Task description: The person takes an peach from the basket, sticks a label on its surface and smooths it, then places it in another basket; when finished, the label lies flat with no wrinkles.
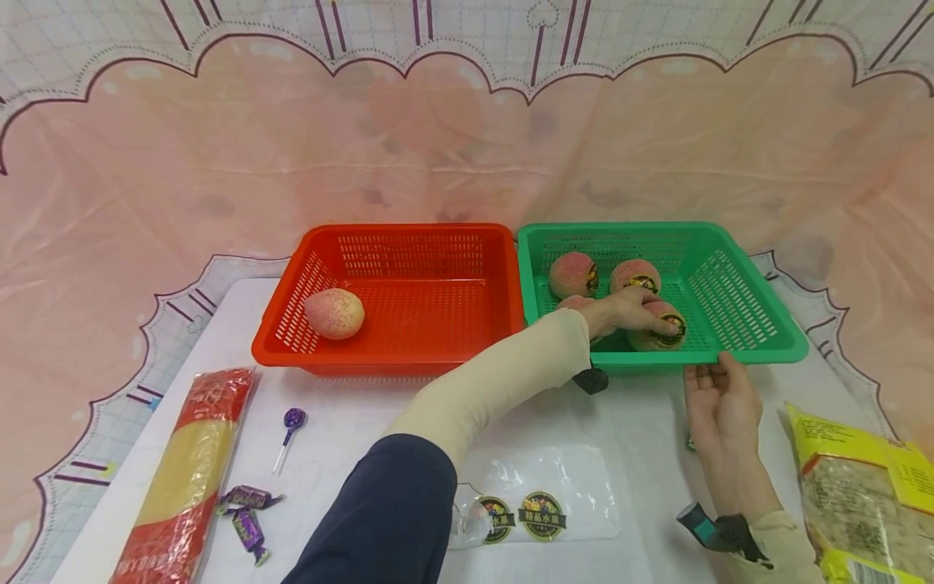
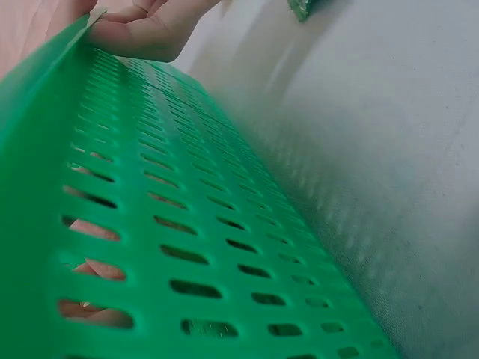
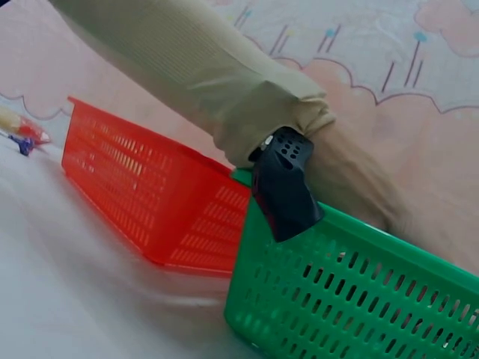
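Observation:
In the green basket, several peaches with round black-and-gold stickers sit together. My left hand reaches over the front rim and holds the front right peach, its thumb across the sticker. Another peach lies at the back left, and one partly covered by the hand is beside it. Below the front rim, palm up, my right hand grips the basket's edge; the left wrist view shows its fingers at that rim. The right wrist view shows the left hand blurred behind the basket wall.
A red basket holding one peach adjoins on the left. A clear sheet with round stickers lies in front. Left are a long red-and-yellow packet, a lollipop and wrapped candies; right is a yellow bag.

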`<act>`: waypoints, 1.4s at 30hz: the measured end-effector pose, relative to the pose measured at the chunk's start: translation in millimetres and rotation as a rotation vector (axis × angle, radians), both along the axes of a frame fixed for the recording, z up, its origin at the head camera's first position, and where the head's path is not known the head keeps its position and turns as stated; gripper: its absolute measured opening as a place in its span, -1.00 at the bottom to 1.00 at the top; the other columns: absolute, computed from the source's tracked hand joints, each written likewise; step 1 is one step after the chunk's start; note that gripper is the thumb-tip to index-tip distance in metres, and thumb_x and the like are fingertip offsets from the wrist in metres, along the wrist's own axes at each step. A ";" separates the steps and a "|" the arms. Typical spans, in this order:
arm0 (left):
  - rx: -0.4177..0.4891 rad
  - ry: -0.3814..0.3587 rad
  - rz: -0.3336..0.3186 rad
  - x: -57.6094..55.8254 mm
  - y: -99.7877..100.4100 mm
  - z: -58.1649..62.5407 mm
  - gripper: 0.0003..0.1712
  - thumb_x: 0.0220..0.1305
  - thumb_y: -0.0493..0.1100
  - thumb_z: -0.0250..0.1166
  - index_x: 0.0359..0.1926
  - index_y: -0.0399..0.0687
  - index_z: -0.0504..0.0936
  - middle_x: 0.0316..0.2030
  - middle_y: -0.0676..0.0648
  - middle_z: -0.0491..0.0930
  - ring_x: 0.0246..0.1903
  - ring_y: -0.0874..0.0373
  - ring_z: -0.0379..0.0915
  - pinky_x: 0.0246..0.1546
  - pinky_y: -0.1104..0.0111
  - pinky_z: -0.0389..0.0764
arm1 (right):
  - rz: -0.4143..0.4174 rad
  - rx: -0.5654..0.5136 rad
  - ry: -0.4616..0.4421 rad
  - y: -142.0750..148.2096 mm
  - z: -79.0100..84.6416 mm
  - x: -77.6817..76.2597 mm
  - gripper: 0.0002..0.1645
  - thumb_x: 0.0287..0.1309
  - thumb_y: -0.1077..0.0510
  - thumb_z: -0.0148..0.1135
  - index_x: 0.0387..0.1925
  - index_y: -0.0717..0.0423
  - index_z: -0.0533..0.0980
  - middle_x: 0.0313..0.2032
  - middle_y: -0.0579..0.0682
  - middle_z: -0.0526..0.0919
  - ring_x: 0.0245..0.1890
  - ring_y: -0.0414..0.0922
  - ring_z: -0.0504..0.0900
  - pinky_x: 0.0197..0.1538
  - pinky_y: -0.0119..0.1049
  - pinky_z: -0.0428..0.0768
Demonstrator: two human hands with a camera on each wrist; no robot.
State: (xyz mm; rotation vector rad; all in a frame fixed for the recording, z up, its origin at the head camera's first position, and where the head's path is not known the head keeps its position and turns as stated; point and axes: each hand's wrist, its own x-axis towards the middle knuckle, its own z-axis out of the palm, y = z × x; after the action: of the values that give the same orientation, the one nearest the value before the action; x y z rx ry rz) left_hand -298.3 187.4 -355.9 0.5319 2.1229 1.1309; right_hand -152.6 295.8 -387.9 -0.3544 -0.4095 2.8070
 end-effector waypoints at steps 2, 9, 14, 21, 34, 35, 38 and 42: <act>-0.006 -0.013 0.015 0.6 -0.8 -0.5 -0.37 -0.03 0.04 0.33 0.11 0.12 0.37 0.05 0.11 0.41 0.03 0.23 0.35 -0.13 0.42 0.45 | 0.003 -0.005 0.007 -0.8 -0.6 0.2 -0.61 0.15 0.34 0.00 0.04 0.14 0.26 -0.05 0.01 0.33 -0.02 -0.16 0.35 0.20 -0.35 0.31; -0.040 -0.031 0.048 2.9 -4.8 1.7 -0.30 -0.03 0.05 0.33 0.17 0.18 0.29 0.16 0.15 0.30 0.15 0.24 0.25 -0.02 0.41 0.41 | 0.023 -0.029 0.028 -4.1 -2.4 0.5 -0.61 0.17 0.35 -0.03 0.05 0.13 0.26 -0.02 0.00 0.32 0.01 -0.16 0.34 0.21 -0.34 0.30; -0.055 -0.023 0.054 6.5 -9.9 5.5 -0.26 0.01 0.05 0.30 0.22 0.16 0.22 0.22 0.16 0.23 0.20 0.25 0.18 0.02 0.41 0.39 | 0.028 -0.042 0.020 -5.5 -2.7 0.9 -0.61 0.17 0.34 -0.02 0.05 0.11 0.25 -0.02 -0.01 0.31 0.03 -0.18 0.33 0.28 -0.37 0.20; -0.027 0.063 -0.003 21.8 -27.2 16.6 -0.20 0.06 0.03 0.26 0.29 0.17 0.08 0.26 0.14 0.17 0.23 0.26 0.14 0.07 0.41 0.37 | 0.049 -0.048 0.020 -4.3 -2.1 1.0 -0.61 0.17 0.33 -0.01 0.04 0.07 0.25 -0.07 -0.02 0.33 -0.04 -0.17 0.36 0.28 -0.39 0.20; 0.369 0.104 -0.053 70.0 -91.8 54.5 -0.46 0.13 -0.02 0.21 0.16 0.22 0.30 0.10 0.13 0.37 0.10 0.28 0.32 -0.08 0.54 0.44 | 0.068 0.001 0.019 -3.4 -1.2 2.1 -0.61 0.18 0.26 0.01 0.04 0.00 0.23 -0.09 -0.03 0.33 -0.11 -0.16 0.34 0.08 -0.35 0.35; 0.413 0.104 -0.058 76.2 -99.9 58.9 -0.49 0.15 -0.07 0.19 0.15 0.15 0.32 0.09 0.08 0.38 0.05 0.26 0.37 -0.09 0.53 0.46 | 0.065 0.006 0.010 -3.4 -1.0 2.3 -0.60 0.17 0.26 0.02 0.04 0.00 0.24 -0.09 -0.02 0.33 -0.13 -0.15 0.35 0.05 -0.34 0.37; 0.494 0.107 -0.024 95.2 -127.9 69.7 -0.57 0.20 -0.12 0.14 0.11 0.04 0.37 0.04 0.05 0.43 -0.03 0.32 0.42 -0.09 0.52 0.47 | 0.059 0.016 -0.006 -3.3 -1.1 2.3 -0.60 0.16 0.25 0.03 0.04 0.00 0.24 -0.12 -0.02 0.34 -0.16 -0.14 0.35 0.00 -0.33 0.39; 0.606 0.084 0.032 112.5 -164.0 68.1 -0.64 0.24 -0.17 0.08 0.06 -0.11 0.39 0.00 -0.11 0.46 -0.03 0.19 0.45 -0.05 0.44 0.48 | 0.055 0.020 -0.016 -3.4 -2.1 1.3 -0.64 0.16 0.24 0.04 0.00 0.02 0.24 -0.20 0.00 0.34 -0.25 -0.11 0.36 -0.10 -0.31 0.41</act>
State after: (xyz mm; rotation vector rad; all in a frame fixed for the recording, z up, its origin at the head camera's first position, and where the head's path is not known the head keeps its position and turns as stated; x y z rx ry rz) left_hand -185.8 23.4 -287.8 0.8274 1.8372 1.8069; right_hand -151.3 292.4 -390.0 -0.3667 -0.4565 2.8533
